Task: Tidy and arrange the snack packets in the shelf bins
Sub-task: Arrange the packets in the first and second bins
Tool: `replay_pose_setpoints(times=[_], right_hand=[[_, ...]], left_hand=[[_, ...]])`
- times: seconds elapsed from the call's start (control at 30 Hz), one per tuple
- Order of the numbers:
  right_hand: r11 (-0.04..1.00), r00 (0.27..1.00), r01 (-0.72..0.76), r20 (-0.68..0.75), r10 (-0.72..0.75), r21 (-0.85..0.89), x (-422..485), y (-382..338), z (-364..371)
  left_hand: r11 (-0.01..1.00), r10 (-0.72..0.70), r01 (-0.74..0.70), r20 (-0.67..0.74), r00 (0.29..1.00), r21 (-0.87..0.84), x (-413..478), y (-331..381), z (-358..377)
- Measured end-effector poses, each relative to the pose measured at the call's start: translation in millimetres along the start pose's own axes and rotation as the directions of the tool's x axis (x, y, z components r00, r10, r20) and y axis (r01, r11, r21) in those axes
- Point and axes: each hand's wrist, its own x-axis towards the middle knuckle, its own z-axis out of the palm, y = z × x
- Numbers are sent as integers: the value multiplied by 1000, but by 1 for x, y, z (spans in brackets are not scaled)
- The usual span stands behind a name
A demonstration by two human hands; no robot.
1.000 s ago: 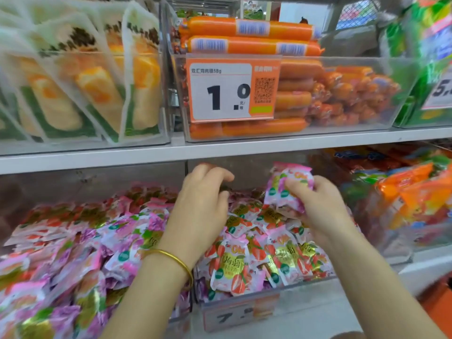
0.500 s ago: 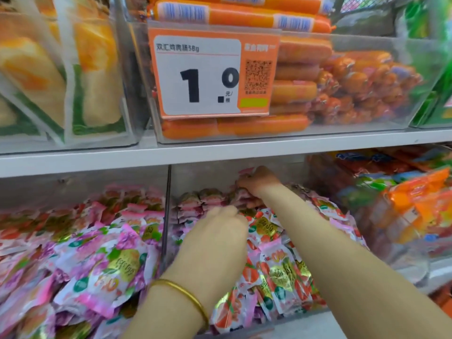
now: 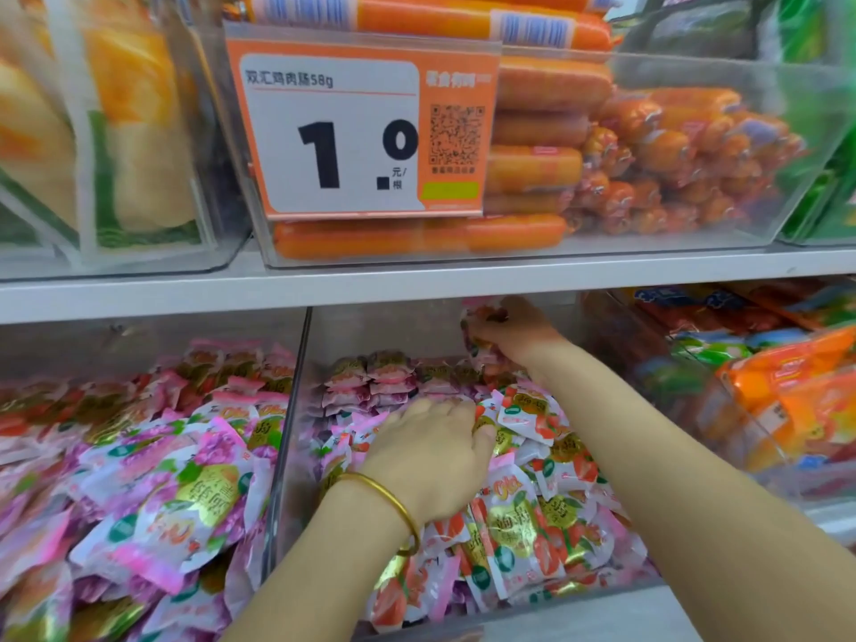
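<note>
Right hand (image 3: pixel 516 333) has carried its pinched pink packet (image 3: pixel 477 317) to the back row of the middle bin (image 3: pixel 290 433), likely stacking it, while left hand (image 3: pixel 433 456) rests loosely on loose packets (image 3: pixel 523 525).

left hand (image 3: pixel 431 456): fingertips buried in packets (image 3: pixel 523 516), grip unclear | right hand (image 3: pixel 521 333): held packet (image 3: pixel 479 317) mostly covered | pouches (image 3: pixel 129 132), upper shelf (image 3: pixel 417 289) left end: blurred
</note>
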Motion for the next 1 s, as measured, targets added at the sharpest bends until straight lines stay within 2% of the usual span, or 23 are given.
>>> replay_pose_setpoints(times=[0.07,0.13,0.23,0.3,0.37,0.5,0.57,0.63,0.7,0.73,0.8,0.87,0.93,1.0], right_hand=[[999,998,-12,-66,14,37,3,5,-8],[999,996,-40,-83,40,-1,5,10,-11],[995,998,-65,-2,65,-82,4,16,-8],[989,999,-45,4,46,-138,5,20,-8],[985,999,-17,24,21,-170,6,22,-12],[965,996,8,90,16,-260,6,24,-23],[968,1000,17,28,-10,-252,7,21,-27],[987,1000,17,-15,-19,-163,10,16,-27],[994,998,52,41,-48,-92,12,12,-20],[989,993,74,99,-61,-131,9,9,-14],[935,983,103,177,-44,-340,9,11,-1],[855,993,94,110,-44,-510,12,16,3],[847,988,152,78,-131,-509,8,15,-4],[815,953,293,225,-205,-499,1,14,-10]], left_hand=[[1000,12,-11,11,1000,-23,-6,1,-2],[999,23,-22,24,999,-36,-12,1,-4],[994,7,-2,46,999,-108,-10,-4,-8],[986,-24,22,-9,1000,-167,-4,-4,-12],[989,-27,16,-72,997,-144,4,0,-13],[995,12,-7,56,998,-99,9,12,-11],[995,-2,12,100,995,-104,9,11,-10],[994,0,14,132,991,-111,9,10,-10],[994,16,1,152,988,-111,10,11,-11],[993,25,-7,155,988,-115,10,10,-11],[993,41,-24,143,989,-117,9,10,-10],[994,57,-43,133,990,-101,8,8,-9],[994,75,-65,125,989,-83,8,7,-8],[994,84,-75,118,990,-81,8,5,-7]])
